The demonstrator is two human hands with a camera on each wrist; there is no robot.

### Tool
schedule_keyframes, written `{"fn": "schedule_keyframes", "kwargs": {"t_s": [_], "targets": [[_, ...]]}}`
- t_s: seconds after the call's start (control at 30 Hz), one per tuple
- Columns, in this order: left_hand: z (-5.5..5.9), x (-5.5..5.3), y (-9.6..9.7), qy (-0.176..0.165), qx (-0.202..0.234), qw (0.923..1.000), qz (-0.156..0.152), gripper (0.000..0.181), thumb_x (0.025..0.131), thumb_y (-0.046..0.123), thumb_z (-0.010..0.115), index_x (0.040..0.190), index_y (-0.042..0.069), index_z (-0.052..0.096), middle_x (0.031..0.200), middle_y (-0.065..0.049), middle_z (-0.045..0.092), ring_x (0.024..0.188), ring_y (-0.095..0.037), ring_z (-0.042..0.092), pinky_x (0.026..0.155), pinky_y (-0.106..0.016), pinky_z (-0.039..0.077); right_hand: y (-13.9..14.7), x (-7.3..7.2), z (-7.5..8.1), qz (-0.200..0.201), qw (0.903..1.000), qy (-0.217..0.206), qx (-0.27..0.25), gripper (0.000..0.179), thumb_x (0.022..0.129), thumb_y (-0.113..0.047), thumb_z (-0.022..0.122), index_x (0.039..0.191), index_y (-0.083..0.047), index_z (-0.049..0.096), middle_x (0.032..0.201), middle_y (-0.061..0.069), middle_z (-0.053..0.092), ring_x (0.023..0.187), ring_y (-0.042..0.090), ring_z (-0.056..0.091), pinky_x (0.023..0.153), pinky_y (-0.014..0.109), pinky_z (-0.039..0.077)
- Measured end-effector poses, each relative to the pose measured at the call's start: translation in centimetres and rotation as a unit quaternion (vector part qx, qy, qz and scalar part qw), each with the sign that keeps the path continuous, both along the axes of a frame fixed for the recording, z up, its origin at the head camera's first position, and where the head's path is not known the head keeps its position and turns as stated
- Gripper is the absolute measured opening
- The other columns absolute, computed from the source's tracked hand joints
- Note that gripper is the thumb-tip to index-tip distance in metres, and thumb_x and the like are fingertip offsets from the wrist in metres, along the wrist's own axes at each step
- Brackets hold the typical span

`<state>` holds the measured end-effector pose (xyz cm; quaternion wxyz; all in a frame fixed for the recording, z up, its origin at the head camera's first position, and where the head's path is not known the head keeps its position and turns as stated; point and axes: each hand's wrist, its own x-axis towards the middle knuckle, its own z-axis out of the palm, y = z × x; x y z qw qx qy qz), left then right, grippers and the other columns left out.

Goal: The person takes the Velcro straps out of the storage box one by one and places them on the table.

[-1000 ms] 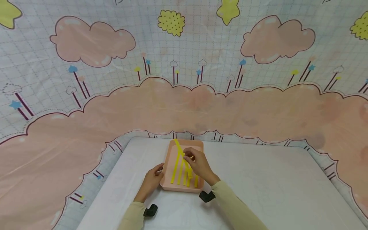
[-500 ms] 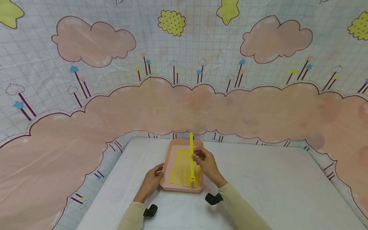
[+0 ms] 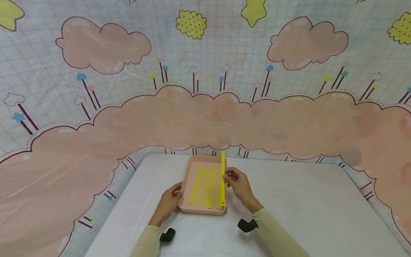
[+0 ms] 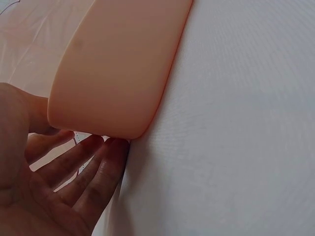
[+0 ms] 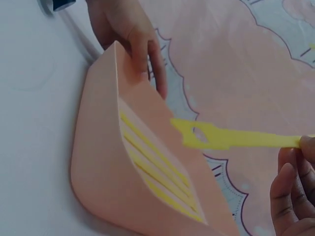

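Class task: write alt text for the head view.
A right hand pinches a yellow strip over the right side of a pink tray where other yellow strips lie. The left hand holds the tray's left edge; behind the white table is a cloud-patterned backdrop.

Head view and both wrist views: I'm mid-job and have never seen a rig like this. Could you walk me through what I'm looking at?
There is no machine here: you see a person's bare left hand and right hand. The head view comes from a camera worn on the head, looking forward and down. Each wrist view comes from a small black camera worn on that wrist. On the white table sits a pink tray, with several yellow strips lying side by side inside. The left hand holds the tray's left side, while the right hand pinches another strip, slotted near one end and raised above the tray.
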<state>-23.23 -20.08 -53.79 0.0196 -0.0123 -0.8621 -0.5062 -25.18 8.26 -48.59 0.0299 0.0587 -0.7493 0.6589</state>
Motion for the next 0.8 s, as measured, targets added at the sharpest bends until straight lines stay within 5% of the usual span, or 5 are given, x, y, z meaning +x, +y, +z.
{"fn": "schedule_keyframes", "kwargs": {"t_s": [0.47,0.8], "targets": [[-0.3,-0.8,-0.2,-0.007,-0.003,1.0000,0.003,0.047,0.096,0.007,0.057,0.142,0.008,0.052,0.135,-0.021,0.060,0.118,-0.036,0.062,0.095,-0.045,0.054,2.4,0.7,-0.8,-0.028,0.9986,-0.043,-0.007,0.021,0.094,-0.010,0.065,0.113,-0.002,0.062,0.094,0.010,0.066,0.080,0.014,0.063,0.066,0.024,0.055],[-0.4,-1.4,-0.4,-0.006,-0.006,0.9999,-0.005,0.047,0.095,0.007,0.057,0.142,0.008,0.052,0.134,-0.022,0.060,0.117,-0.036,0.063,0.095,-0.045,0.054,3.7,0.0,-1.6,-0.050,0.9949,-0.088,-0.008,0.025,0.093,-0.011,0.066,0.115,0.001,0.062,0.094,0.007,0.068,0.079,0.013,0.064,0.067,0.024,0.054]]}}
